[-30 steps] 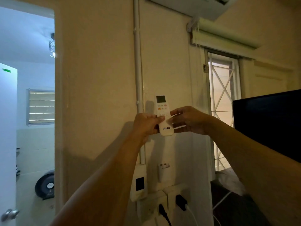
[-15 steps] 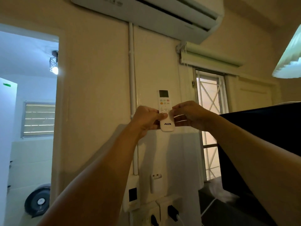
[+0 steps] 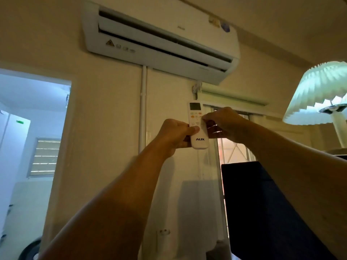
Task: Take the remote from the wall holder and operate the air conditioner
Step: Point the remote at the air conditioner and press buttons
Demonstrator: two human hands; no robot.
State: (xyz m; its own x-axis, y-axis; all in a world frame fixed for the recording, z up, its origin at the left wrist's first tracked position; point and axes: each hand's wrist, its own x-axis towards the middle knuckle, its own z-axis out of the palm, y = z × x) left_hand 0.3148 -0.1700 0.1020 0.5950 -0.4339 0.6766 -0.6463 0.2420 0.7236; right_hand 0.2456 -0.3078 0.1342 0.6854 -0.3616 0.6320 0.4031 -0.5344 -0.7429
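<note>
Both hands up at frame centre, left hand [image 3: 176, 135] pinching the upright AUX remote [image 3: 197, 126] low on its side, right hand [image 3: 222, 123] thumbing its buttons, air conditioner [image 3: 159, 40] directly above, now fully in frame where only its underside showed before.

The cream wall [image 3: 105, 113] carries everything here. High on it hangs a white air conditioner [image 3: 159, 40], its long louvre slots dark, with small stickers on the lower left of its casing. A white pipe conduit [image 3: 143, 109] runs straight down the wall from the unit's underside. To the right of the conduit a rolled blind [image 3: 232, 97] is fixed just under the unit, above a window. Low on the wall sits a small white socket [image 3: 163, 234]
</note>
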